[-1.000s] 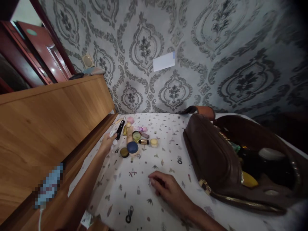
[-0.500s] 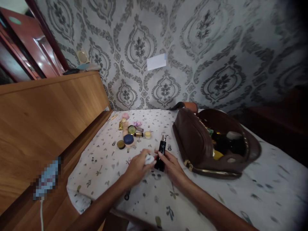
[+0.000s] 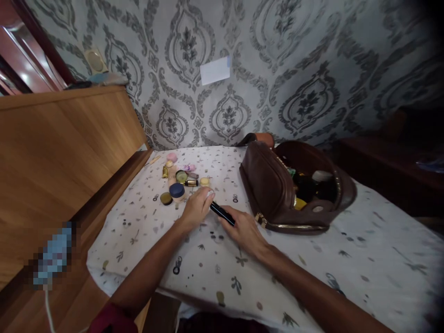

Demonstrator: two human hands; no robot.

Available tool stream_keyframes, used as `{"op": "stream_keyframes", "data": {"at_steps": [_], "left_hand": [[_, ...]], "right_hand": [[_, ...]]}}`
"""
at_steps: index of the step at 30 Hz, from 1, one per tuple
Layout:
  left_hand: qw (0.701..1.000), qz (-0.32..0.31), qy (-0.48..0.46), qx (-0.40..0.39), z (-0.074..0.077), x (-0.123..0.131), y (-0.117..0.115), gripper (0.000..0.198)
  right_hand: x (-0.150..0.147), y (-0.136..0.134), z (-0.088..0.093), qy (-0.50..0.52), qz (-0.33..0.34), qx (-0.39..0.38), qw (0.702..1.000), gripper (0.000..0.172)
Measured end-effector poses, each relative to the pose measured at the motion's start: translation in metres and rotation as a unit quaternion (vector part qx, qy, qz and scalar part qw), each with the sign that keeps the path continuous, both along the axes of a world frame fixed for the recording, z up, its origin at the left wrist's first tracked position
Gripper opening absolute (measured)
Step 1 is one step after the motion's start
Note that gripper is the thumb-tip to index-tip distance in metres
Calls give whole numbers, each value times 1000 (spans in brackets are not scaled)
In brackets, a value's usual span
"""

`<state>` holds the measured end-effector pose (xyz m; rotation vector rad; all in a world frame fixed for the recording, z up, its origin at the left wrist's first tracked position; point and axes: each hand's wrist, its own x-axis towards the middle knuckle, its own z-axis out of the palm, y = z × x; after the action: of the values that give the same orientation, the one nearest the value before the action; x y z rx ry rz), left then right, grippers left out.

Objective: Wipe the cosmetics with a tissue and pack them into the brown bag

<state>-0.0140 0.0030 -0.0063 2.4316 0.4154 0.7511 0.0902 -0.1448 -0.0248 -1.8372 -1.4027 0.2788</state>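
A slim, shiny black bottle (image 3: 222, 213) lies tilted in my right hand (image 3: 244, 231), which is closed around its lower end. My left hand (image 3: 197, 209) is closed at the bottle's upper end. A bit of crumpled white tissue (image 3: 210, 194) shows between its fingers, and the bottle's top is hidden there. Just beyond my left hand sits a small pale yellow jar (image 3: 205, 182). To its left are a jar with a dark blue lid (image 3: 176, 190), an olive round lid or jar (image 3: 166, 199) and a black-and-gold tube (image 3: 190, 183).
An open brown bag (image 3: 267, 180) with several items inside stands on the right of the patterned cloth (image 3: 215, 273). More small cosmetics, among them a green round pot (image 3: 181, 175), cluster at the back left. A wooden panel (image 3: 69, 138) borders the left; the papered wall (image 3: 229, 111) is behind.
The black bottle has gone from nearly upright to tilted, its top toward the left. My left hand with the tissue has moved up onto that top end. The camera view has shifted.
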Motion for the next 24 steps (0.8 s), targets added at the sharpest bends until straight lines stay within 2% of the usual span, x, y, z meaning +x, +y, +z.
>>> {"op": "stream_keyframes", "data": {"at_steps": [3,5,7,9,11,12,14,15,17,19,20,22,24], "left_hand": [[997,-7,0,-73,-5,-5,11,30],[986,-5,-11,-167,-7,-8,17,28],[956,-4,-9,-294,-9,-10,21,29],[911,-11,-6,-412,-11,-9,22,36],[874,-18,-21,-484,-12,-7,20,45],[866,-15,-35,-499,-13,-6,18,49],[870,3,-61,-490,-14,-4,13,57],[881,13,-69,-468,-14,-4,9,61],[921,22,-79,-381,-13,-5,3,64],[963,15,-87,-254,-10,-8,0,60],[978,7,-91,-189,-8,-10,-1,55],[990,-10,-105,-90,-4,-14,-1,46],[992,-29,-114,-41,-2,-16,1,39]], "right_hand": [[5,-3,0,-95,-13,-19,995,36],[7,-3,0,-118,-9,-29,993,36],[8,-2,-1,-103,9,-28,994,35],[9,-2,-2,-59,33,-10,998,35],[10,-1,-2,1,53,15,998,35],[10,-1,-2,30,60,21,998,36],[10,0,-1,76,68,15,995,38],[10,0,0,94,69,10,993,39],[9,1,3,136,72,-3,988,40],[6,2,6,221,77,-26,972,43],[4,1,8,284,81,-42,955,44],[2,1,12,418,90,-76,901,48],[0,-1,14,509,103,-98,849,52]]}}
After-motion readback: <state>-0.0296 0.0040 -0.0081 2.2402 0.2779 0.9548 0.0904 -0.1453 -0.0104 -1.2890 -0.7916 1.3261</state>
